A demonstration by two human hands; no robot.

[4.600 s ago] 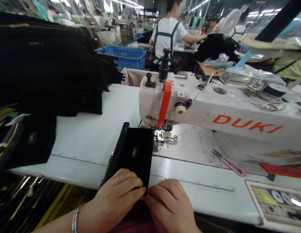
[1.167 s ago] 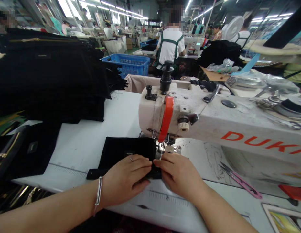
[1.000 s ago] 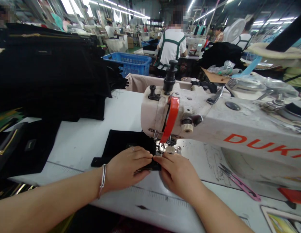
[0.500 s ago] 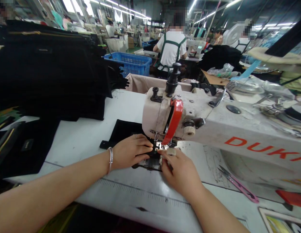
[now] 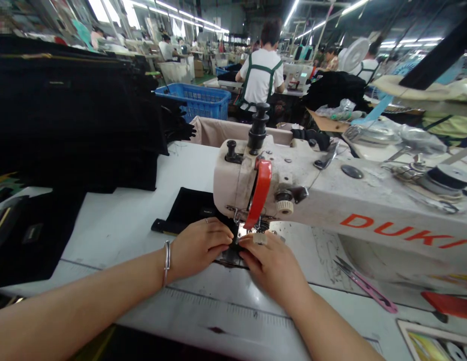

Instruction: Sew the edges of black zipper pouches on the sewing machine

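A piece of black fabric [image 5: 190,200] with a small woven label lies on the white sewing table, partly beneath the head of the sewing machine [image 5: 233,175]. My left hand [image 5: 201,246] rests on its near part, fingers pressed together and gripping the cloth just left of the presser foot. Close in front of the foot, my right hand [image 5: 274,263] pinches the fabric's edge between thumb and fingers. The two sets of fingertips almost meet. The needle and the cloth under the foot are mostly hidden behind the red guard [image 5: 259,193] and my fingers.
A tall stack of black fabric pieces [image 5: 75,120] fills the left, with another zippered piece [image 5: 33,235] before it. Pink-handled thread snips [image 5: 368,286] lie on the right, near a red object [image 5: 449,305]. Behind stand a blue basket [image 5: 203,100] and a co-worker [image 5: 261,75].
My right fingers have drawn closer to my left fingertips and pinch the cloth. My left hand sits slightly lower on the fabric, and the label now shows. The view has shifted slightly.
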